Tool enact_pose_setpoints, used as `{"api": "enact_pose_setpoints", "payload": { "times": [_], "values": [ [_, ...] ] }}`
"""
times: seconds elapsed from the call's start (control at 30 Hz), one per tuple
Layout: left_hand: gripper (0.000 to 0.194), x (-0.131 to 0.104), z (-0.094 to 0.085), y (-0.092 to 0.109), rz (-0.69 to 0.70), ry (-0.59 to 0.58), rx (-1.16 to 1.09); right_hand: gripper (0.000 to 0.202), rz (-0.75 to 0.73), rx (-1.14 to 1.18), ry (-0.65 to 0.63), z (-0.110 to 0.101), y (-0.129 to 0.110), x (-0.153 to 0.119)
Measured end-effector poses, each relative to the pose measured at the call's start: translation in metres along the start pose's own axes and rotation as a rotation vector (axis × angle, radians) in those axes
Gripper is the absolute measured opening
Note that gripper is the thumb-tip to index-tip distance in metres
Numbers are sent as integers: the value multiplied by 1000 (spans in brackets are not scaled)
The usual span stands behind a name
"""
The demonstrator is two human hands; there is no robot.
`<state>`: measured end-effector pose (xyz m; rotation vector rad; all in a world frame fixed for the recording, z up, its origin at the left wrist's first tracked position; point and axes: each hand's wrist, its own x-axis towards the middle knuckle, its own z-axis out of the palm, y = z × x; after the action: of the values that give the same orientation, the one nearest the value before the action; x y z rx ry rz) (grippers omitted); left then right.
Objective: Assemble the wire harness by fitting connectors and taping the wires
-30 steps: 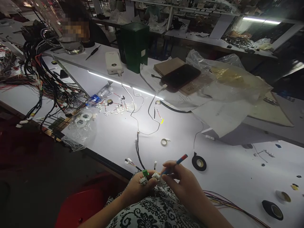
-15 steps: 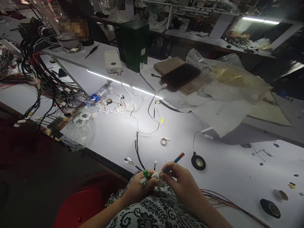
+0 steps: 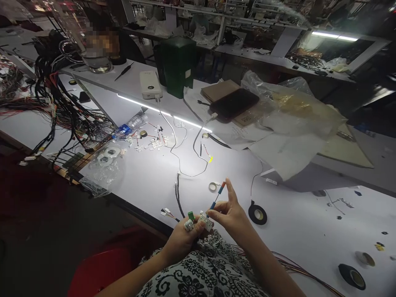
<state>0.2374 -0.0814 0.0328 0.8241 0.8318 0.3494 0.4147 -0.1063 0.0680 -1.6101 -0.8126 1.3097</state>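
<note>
My left hand is closed around white multi-pin connectors near the table's front edge. One white connector is pinched at its fingertips; another white connector and a green connector stick out beside it. In my right hand is a thin tool with blue and red parts, held between thumb and fingers, one finger raised to its red end. The tool's lower end meets the pinched white connector; its tip is hidden. A black cable runs from my left hand up the table.
A black tape roll lies right of my hands, and a small tape ring above them. Wires extend under my right forearm. A plastic bag is at left, a red stool below.
The tool has turned more upright over the connector, and a right finger has lifted to its red end. Both hands have shifted slightly up, and the white connector's face is more visible.
</note>
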Motion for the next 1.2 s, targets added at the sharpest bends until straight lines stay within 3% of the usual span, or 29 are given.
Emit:
{"api": "enact_pose_setpoints", "payload": {
  "times": [0.2, 0.37, 0.5, 0.6, 0.7, 0.8, 0.93, 1.0, 1.07, 1.2],
  "values": [
    [35, -3, 3, 4, 25, 8, -69, 80, -45, -34, -61, 5, 1, -1],
    [34, 0, 1, -5, -4, 25, -137, 67, -15, -38, -99, 7, 8, 0],
    [30, 6, -1, -7, -120, -2, -252, 71, 28, 8, -190, 3, 14, 16],
    [32, 13, -3, -2, -162, 113, -244, 83, 59, 131, -326, 4, 17, 33],
    [32, 22, -6, 4, -97, 245, -267, 92, 19, 273, -212, 17, 25, 45],
    [33, 28, -10, 7, -65, 276, -278, 88, 13, 384, -51, 43, 36, 49],
    [32, 27, -10, 0, -66, 281, -277, 71, -2, 232, 79, 64, 45, 61],
    [34, 22, -8, -9, -122, 246, -284, 65, 6, 158, 185, 53, 49, 75],
    [36, 17, -8, -17, -191, 247, -321, 64, 35, 104, 275, 27, 59, 91],
    [36, 16, -16, -23, -134, 436, -422, 56, 127, -83, 240, -22, 91, 99]
  ]
}}
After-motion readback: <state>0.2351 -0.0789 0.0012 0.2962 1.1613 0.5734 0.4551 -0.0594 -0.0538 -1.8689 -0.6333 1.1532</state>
